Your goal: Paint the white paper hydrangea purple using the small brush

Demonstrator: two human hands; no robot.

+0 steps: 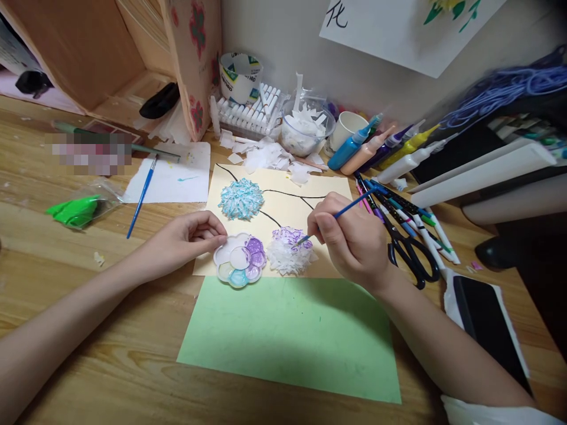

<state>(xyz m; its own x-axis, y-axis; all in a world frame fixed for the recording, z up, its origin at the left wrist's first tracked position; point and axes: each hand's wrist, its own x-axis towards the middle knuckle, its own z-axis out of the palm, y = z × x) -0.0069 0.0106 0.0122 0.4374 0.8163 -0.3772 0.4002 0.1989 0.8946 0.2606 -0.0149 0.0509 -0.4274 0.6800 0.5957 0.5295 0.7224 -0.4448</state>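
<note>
Between the thumb and fingers of my left hand [199,235] is the edge of a flower-shaped paint palette [240,258], with purple and light blue paint in its wells. My right hand [354,239] grips a blue paintbrush [354,206]. The brush tip touches a white paper flower [290,260] whose upper part is coloured purple. A blue-tipped paper flower [241,199] lies farther back on the same cream sheet [283,180], among drawn black branch lines. A green sheet [292,336] lies in front, along the cream sheet's near edge.
Black scissors [414,254] and several markers [425,221] lie at the right. Paint bottles [354,141], a bowl of paper scraps [305,127] and a marker box [252,112] stand behind. At the left are another paintbrush [142,195] and a green bag [77,209].
</note>
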